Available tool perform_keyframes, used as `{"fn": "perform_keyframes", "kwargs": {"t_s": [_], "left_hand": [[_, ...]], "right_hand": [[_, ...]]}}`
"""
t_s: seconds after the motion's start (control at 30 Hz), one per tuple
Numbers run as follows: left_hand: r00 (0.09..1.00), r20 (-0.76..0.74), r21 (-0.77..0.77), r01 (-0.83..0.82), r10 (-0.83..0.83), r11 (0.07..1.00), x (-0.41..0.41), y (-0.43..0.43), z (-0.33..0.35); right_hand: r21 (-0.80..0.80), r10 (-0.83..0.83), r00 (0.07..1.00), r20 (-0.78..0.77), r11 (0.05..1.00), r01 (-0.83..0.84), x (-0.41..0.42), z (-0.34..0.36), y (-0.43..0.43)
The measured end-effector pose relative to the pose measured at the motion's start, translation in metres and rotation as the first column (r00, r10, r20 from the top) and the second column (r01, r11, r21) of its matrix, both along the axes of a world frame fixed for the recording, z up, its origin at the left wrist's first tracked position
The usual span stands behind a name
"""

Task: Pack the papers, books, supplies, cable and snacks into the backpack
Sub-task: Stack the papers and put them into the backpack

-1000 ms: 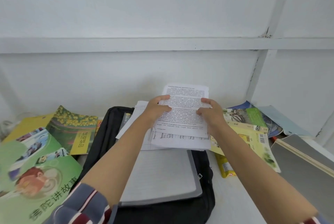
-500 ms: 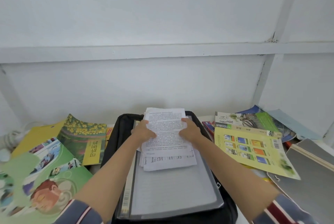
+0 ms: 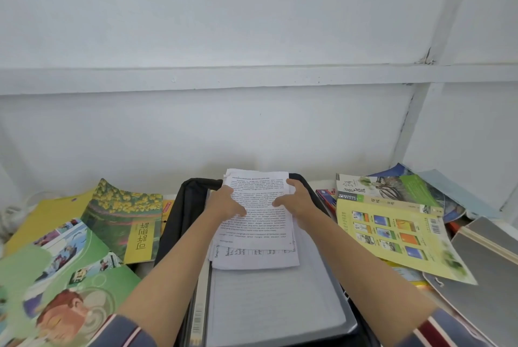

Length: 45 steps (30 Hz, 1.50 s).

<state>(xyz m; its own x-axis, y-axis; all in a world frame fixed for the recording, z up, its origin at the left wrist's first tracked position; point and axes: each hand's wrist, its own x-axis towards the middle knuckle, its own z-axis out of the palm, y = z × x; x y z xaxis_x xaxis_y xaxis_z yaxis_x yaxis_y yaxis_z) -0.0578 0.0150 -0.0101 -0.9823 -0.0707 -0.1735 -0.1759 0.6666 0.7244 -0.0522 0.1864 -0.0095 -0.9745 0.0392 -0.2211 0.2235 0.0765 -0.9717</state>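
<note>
In the head view, the papers (image 3: 256,223) are found lowered since a second ago: then held up before the wall, now laid on the grey folder (image 3: 274,299) inside the open backpack (image 3: 179,206). This step is judged nearly done. The stack is pressed down by the left hand (image 3: 227,205) and right hand (image 3: 298,201), fingers laid nearly straight on the top sheet. Books (image 3: 120,220) are left outside.

Soft, even daylight is washing out the white wall (image 3: 252,24). Shadows are showing faint, no glare. Wide-angle lens is bending the edges; green book (image 3: 56,290) bottom-left is blurring.
</note>
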Motion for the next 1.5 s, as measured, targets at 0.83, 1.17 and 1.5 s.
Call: {"fn": "perform_keyframes", "kwargs": {"t_s": [0.83, 1.17, 1.5], "left_hand": [[1.000, -0.002, 0.664, -0.020, 0.028, 0.748, 0.011, -0.011, 0.008], [0.996, -0.083, 0.455, 0.010, 0.031, 0.890, 0.022, -0.005, -0.003], [0.995, -0.097, 0.388, 0.061, -0.025, 0.919, 0.016, -0.013, -0.001]], "right_hand": [[-0.175, 0.082, 0.995, -0.060, 0.980, -0.091, 0.016, 0.001, 0.004], [-0.091, 0.136, 0.990, -0.020, 0.986, -0.137, 0.020, 0.007, 0.001], [-0.222, 0.020, 0.999, 0.041, 0.975, -0.010, 0.009, 0.002, 0.000]]}}
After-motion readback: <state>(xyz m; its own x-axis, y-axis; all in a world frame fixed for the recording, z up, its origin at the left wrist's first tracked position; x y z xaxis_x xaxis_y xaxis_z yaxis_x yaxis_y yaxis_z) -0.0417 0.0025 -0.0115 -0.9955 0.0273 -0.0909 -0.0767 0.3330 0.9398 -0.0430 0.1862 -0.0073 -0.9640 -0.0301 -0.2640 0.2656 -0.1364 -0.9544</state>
